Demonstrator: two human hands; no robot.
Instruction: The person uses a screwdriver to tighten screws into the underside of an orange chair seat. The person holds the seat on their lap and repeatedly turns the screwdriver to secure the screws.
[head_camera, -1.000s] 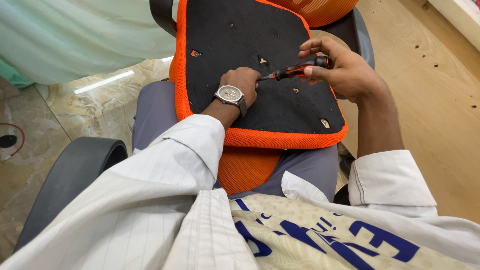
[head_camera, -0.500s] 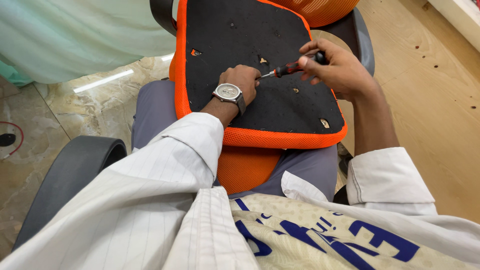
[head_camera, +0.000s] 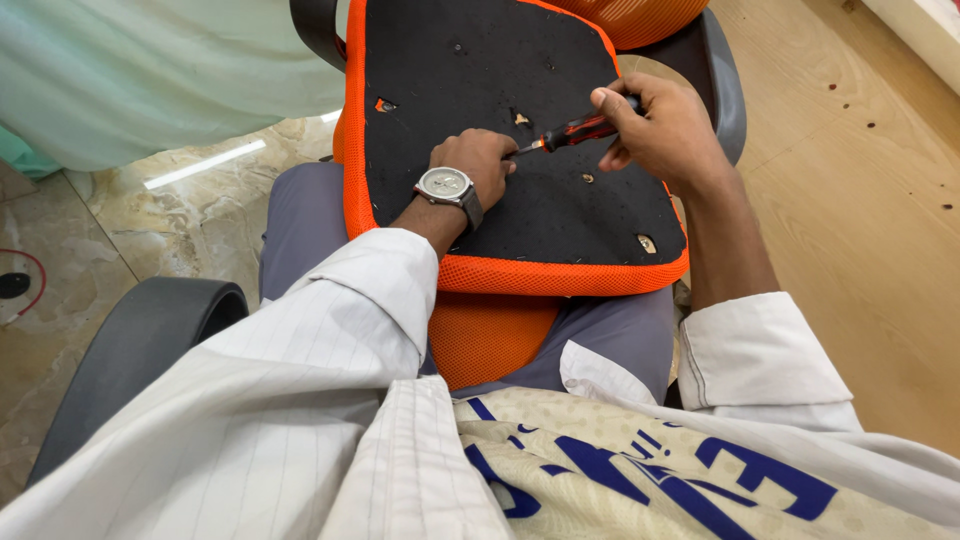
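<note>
Lowered since earlier, the screwdriver (head_camera: 572, 130) sits gripped in the right hand (head_camera: 665, 130); left hand (head_camera: 485, 160) fingers curl, empty, pressing the upturned seat cushion's (head_camera: 560, 215) middle.

Black seat underside (head_camera: 520, 90) edged in orange mesh, red-and-black screwdriver (head_camera: 575, 130), white pinstriped sleeves (head_camera: 330, 330).

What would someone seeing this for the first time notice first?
Most striking is the upturned seat cushion, bright orange mesh around a black underside, lying across the person's lap at top centre. On it, the right hand holds a red-and-black screwdriver with its tip at the left hand, which rests on the black panel and wears a silver wristwatch.
</note>
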